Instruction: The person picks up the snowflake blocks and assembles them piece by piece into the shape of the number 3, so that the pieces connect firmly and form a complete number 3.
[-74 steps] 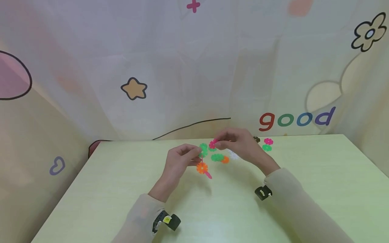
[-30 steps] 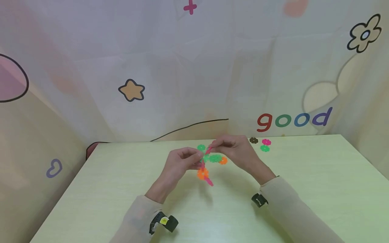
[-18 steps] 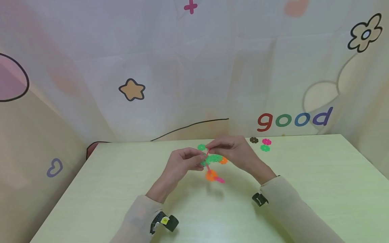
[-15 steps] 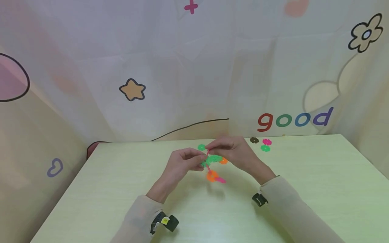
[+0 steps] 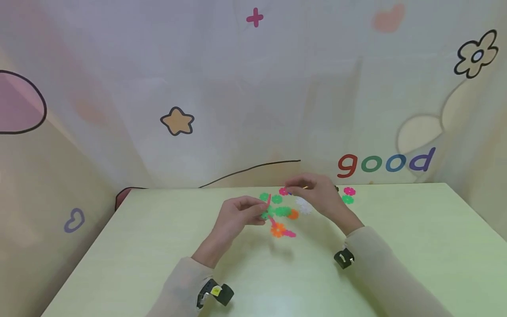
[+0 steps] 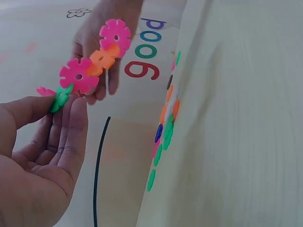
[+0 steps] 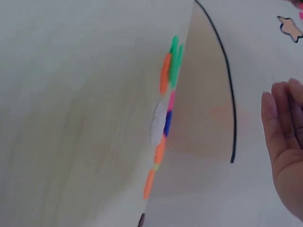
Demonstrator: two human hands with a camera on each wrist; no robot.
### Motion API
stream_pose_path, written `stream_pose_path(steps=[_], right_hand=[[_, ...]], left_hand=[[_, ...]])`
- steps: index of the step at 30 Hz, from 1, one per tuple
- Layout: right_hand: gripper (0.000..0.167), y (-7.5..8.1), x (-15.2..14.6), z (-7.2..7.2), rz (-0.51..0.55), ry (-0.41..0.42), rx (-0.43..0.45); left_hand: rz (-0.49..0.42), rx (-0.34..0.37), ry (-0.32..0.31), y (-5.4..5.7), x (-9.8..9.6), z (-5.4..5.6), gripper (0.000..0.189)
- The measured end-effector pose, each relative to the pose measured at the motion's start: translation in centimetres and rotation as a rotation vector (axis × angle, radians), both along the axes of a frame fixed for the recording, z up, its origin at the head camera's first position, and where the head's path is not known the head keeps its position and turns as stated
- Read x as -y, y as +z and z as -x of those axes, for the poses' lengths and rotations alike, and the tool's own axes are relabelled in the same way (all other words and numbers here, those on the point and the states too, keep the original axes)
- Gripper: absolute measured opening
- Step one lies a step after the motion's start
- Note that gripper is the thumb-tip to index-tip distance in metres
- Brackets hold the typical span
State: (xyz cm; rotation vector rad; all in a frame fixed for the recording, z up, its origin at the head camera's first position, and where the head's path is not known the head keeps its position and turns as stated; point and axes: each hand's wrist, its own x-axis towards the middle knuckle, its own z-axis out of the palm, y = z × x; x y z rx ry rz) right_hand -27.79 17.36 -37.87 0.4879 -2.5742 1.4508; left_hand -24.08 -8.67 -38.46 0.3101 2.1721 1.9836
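My left hand (image 5: pixel 243 210) pinches a chain of snowflake discs between thumb and fingertips, above the table. Thumb and fingers hold it at the green disc (image 6: pixel 60 99). A pink disc (image 5: pixel 269 199) sticks up edge-on from that green disc. On the other side hang a pink disc (image 6: pixel 79 75), an orange disc (image 5: pixel 278 230) and an end pink disc (image 6: pixel 115 38). My right hand (image 5: pixel 314 191) hovers over the loose discs at the back, fingers loosely bent. In the right wrist view that hand (image 7: pixel 286 142) shows nothing between its fingers.
Loose discs lie along the table's (image 5: pixel 158 255) back edge: green discs (image 5: pixel 283 211), an orange disc (image 5: pixel 293 214), white discs (image 5: pixel 304 205) and a pink disc (image 5: pixel 283 191). Farther right lies a pink disc (image 5: pixel 349 191) beside a green one. A printed curtain (image 5: pixel 237 110) stands behind.
My right hand brought a pink disc to the chain's green disc, then let go and moved right, back over the loose discs. The pink disc stays on the chain in my left hand.
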Motion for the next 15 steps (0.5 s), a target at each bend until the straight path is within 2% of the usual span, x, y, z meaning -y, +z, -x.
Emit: stream_pose_path(steps=[6,10,15], right_hand=[[0.026,-0.5,-1.0,2.3,-0.021,-0.029,0.079],[0.028,-1.2,-1.4,3.6,-0.092,-0.033,0.116],[0.029,-2.0,-1.7,5.1,-0.171,0.014,0.152]], left_hand=[[-0.021,0.009,0.023,0.1,0.0,0.0,0.026],[-0.025,0.020,0.019,0.0,-0.1,0.1,0.026],[-0.024,0.024,0.010,-0.1,-0.1,0.0,0.024]])
